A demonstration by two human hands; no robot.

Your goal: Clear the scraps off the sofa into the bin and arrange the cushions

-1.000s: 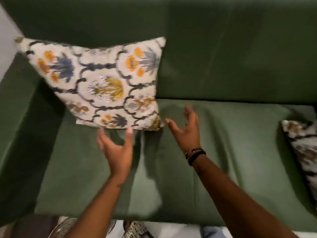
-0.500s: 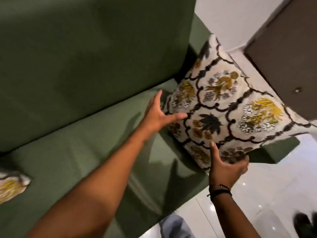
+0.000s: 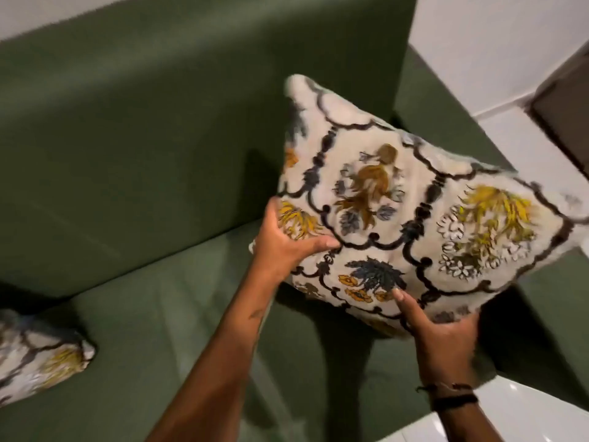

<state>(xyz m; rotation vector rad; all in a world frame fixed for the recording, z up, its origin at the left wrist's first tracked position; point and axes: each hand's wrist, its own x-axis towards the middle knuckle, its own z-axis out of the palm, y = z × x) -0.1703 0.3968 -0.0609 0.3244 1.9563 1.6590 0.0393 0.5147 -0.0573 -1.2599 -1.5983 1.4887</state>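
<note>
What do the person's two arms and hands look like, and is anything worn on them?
Both forearms are bare, with no sleeves in view. The right hand has two thin dark bands at the wrist: a cord-like one above a wider black one. The left hand has no ring, watch or band that can be seen. A small dark mark shows on the left forearm; its nature is unclear.

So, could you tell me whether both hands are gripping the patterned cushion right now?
Yes, the left hand grips the cushion at its left edge and the right hand holds its lower edge.
</note>
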